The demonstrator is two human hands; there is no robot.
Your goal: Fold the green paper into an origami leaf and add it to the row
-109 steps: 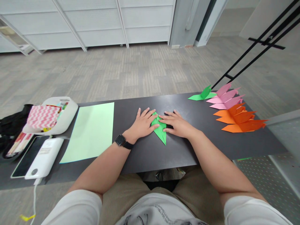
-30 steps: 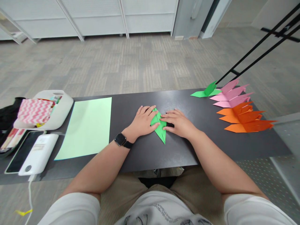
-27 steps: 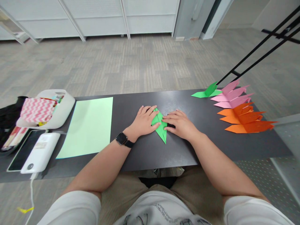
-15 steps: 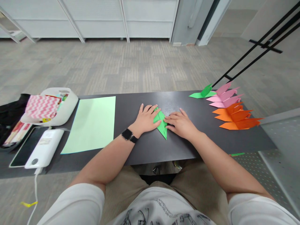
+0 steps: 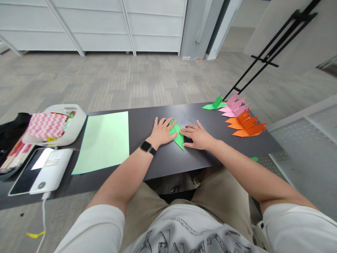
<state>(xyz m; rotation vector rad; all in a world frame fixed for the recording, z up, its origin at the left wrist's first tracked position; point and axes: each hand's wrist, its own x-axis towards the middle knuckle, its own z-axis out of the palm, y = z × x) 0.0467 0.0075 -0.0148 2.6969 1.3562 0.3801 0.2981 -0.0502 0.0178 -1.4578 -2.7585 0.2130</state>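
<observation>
A folded green paper piece (image 5: 178, 137) with a pointed near tip lies on the dark table (image 5: 168, 161). My left hand (image 5: 161, 131), a black watch on its wrist, lies flat on the paper's left side with fingers stretched out. My right hand (image 5: 198, 136) lies flat on the paper's right side, its fingertips pressing along the middle. Both hands press the paper down; neither lifts it.
A light green sheet (image 5: 104, 140) lies to the left. Beyond it sit a white tray (image 5: 75, 130) with a pink zigzag pouch, a white power bank (image 5: 51, 170) and a phone (image 5: 26, 172). Folded pink (image 5: 234, 107), orange (image 5: 246, 127) and green (image 5: 214, 104) paper pieces lie at the far right.
Both hands stay pressed on the green paper in the same place. The camera has pulled back and tilted, so the table looks smaller and more of my lap shows.
</observation>
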